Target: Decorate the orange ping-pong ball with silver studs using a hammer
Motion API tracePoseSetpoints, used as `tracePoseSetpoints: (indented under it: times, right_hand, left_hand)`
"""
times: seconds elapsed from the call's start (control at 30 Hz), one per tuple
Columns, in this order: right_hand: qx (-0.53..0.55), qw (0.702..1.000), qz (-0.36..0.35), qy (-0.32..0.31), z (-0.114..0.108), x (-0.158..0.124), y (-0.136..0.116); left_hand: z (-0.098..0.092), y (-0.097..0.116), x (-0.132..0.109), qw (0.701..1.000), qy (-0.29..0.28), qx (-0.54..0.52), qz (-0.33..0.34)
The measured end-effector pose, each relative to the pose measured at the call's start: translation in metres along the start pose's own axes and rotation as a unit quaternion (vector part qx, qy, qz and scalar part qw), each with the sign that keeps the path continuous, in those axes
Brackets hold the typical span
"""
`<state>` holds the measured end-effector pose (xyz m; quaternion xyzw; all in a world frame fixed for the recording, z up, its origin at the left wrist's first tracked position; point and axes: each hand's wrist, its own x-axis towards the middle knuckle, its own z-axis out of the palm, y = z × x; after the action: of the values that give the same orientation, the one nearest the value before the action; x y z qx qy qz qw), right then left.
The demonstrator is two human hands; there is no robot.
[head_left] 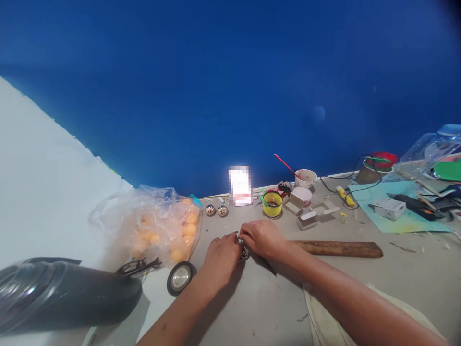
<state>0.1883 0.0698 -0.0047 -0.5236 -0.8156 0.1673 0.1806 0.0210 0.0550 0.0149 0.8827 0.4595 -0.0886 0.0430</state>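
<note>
Near the middle of the table, my left hand (223, 257) and my right hand (262, 236) meet over a small container of dark, shiny bits (243, 252). The fingers of my left hand are bent around its left side. My right fingers are pinched together at its upper edge; what they hold is too small to name. Below my right hand a thin dark pointed piece (268, 266) lies on the table. Beyond the hands sit two shiny metallic balls (222, 210) and a yellow tape roll (272, 204).
A wooden stick (340, 248) lies right of my hands, above a pale cloth (324, 307). Leftward are a bag of orange balls (189, 226), a round black-rimmed object (180, 278) and a large dark cylinder (72, 298). Small open boxes (307, 220) and a cup (306, 178) stand behind.
</note>
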Motion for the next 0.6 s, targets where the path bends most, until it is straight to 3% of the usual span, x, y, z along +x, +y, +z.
tracePoseSetpoints:
  times: [0.33, 0.6]
  right_hand:
    - [-0.001, 1.000, -0.008, 0.008, 0.001, 0.001, 0.003]
    - [-0.005, 1.000, 0.014, 0.013, -0.003, 0.001, 0.010]
  left_hand:
    - [0.004, -0.014, -0.011, 0.996, 0.013, -0.057, -0.073]
    - [-0.007, -0.004, -0.007, 1.000, 0.005, 0.001, -0.021]
